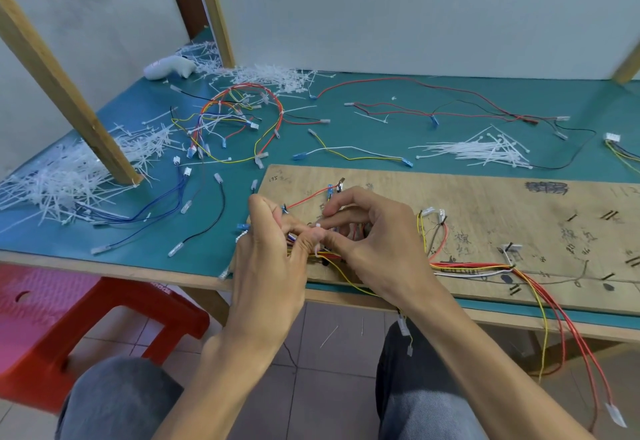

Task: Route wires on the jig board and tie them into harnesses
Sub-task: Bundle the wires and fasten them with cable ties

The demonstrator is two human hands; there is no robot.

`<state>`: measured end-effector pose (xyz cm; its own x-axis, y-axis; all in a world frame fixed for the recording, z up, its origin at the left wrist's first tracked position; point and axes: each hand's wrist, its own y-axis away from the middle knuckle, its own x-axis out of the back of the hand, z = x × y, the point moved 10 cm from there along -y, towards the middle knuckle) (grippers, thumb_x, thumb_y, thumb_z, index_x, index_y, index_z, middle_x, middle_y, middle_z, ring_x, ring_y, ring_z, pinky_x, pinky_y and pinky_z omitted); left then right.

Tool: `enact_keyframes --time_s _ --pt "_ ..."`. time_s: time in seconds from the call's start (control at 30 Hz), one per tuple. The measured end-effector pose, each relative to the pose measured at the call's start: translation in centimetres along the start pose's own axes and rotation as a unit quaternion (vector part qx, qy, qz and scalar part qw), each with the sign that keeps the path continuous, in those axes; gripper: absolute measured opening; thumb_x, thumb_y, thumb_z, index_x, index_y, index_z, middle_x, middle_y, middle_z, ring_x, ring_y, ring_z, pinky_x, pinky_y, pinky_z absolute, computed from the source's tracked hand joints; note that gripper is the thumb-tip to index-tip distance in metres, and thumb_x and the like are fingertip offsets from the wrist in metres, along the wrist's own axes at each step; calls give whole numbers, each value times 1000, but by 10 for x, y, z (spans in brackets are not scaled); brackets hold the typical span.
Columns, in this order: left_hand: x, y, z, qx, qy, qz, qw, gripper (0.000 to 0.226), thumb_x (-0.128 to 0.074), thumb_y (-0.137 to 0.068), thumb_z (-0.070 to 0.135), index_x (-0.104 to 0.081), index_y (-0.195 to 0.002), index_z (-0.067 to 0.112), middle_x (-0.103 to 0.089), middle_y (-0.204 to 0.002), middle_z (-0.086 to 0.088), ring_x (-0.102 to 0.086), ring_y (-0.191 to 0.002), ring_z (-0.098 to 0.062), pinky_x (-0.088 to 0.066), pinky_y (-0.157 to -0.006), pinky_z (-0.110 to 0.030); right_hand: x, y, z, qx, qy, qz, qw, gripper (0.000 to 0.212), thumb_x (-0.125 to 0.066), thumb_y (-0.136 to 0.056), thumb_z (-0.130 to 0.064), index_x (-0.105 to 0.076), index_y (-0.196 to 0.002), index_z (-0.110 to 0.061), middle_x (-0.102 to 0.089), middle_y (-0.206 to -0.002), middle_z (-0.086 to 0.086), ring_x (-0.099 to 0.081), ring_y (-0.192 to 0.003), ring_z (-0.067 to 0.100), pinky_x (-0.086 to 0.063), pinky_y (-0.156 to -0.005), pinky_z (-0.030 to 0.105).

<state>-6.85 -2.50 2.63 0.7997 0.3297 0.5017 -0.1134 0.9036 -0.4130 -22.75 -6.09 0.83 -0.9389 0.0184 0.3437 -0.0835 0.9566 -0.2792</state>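
Centre frame, over the left end of the plywood jig board [467, 197], both hands meet at one spot. The left hand [273, 249] has its fingers curled round the wire bundle [467, 268]. The right hand [377, 245] pinches a white cable tie [319, 231] between thumb and forefinger, its other fingers arched above. Whether the tie's tail is already through its head is hidden by the thumbs. The main risk, as I judge it, is closing the loop with a strand left outside: a yellow wire [349, 282] bows out below the right hand toward the table edge and could easily be missed. A red lead [308, 199] with a blue terminal branches off up the board just above the hands, and cinching too close could trap that breakout. Pulling the tie sideways could also drag the bundle off the guide nails [509, 249] right of centre. The long red and yellow leads [568, 335] hanging off the table at lower right add weight that would help it slip. Spare cable ties [485, 152] lie in a pile above the board, within reach if this one fails.
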Motion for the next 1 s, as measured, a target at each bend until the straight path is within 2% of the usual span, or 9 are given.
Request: enact_keyframes --time_s 0.23,0.4,0.53,0.63,0.7,0.73,0.77,0.83,1.0 --pt "0 -5 -4 7 -21 -2 1000 57 -75 -94 22 -20 -91 35 -74 -90 6 -72 -93 -24 -55 -80 -52 -1 2 -9 40 38 0 998 15 -83 -84 -8 -75 -91 -18 -79 -77 -13 -64 -63 -3 -41 -61 8" --pt "1 -8 -6 22 -26 8 999 59 -80 -92 21 -23 -91 35 -75 -88 11 -72 -87 -14 -55 -78 -44 0 5 -13 44 38 0 998 13 -82 -84 -13 -79 -93 -22 -78 -78 -17 -70 -67 5 -50 -63 15" --pt "2 -11 -16 48 -27 5 998 56 -81 -92 27 -26 -88 35 -74 -85 13 -70 -89 -24 -55 -80 -48 -5 4 -7 26 52 -26 998 17 -87 -83 -18 -82 -98 -25 -78 -79 -19 -66 -65 2 -44 -65 8" --pt "-2 -14 -25 68 -11 -21 997 50 -81 -92 34 -31 -86 34 -75 -78 12 -68 -80 -26 -55 -76 -50 -5 2 -1 3 30 -37 999 18 -88 -84 -16 -84 -98 -24 -79 -82 -17 -74 -77 3 -55 -69 17" --pt "-1 -15 -25 61 -6 -23 998 44 -78 -93 35 -35 -86 33 -73 -71 13 -62 -66 -14 -54 -69 -41 -6 2 -1 0 14 -39 999 13 -88 -85 -21 -84 -97 -25 -79 -82 -18 -76 -79 5 -60 -72 25" --pt "1 -15 -21 49 -4 -23 999 40 -76 -96 33 -37 -85 32 -72 -68 16 -58 -59 -6 -51 -64 -29 -6 2 -1 0 5 -39 999 11 -88 -86 -26 -85 -96 -26 -79 -82 -18 -76 -79 4 -61 -74 24" --pt "2 -14 -17 36 -3 -26 999 36 -74 -98 29 -39 -86 31 -71 -67 21 -57 -56 -3 -44 -59 -17 -5 3 -1 -3 -1 -36 999 12 -89 -85 -30 -85 -95 -26 -79 -82 -17 -77 -80 2 -61 -76 24" --pt "3 -12 -14 25 -4 -46 999 32 -74 -97 21 -44 -90 29 -71 -73 33 -60 -58 4 -40 -60 -8 -3 2 1 -12 -7 -26 1000 16 -91 -83 -30 -85 -96 -22 -80 -83 -15 -77 -82 1 -62 -79 25" --pt "3 -8 -9 13 -63 -86 994 38 -82 -88 21 -49 -96 37 -72 -86 38 -67 -81 2 -48 -76 -17 -1 2 -1 -9 8 -25 1000 16 -90 -82 -15 -85 -97 -19 -80 -83 -15 -76 -82 -2 -58 -81 17"
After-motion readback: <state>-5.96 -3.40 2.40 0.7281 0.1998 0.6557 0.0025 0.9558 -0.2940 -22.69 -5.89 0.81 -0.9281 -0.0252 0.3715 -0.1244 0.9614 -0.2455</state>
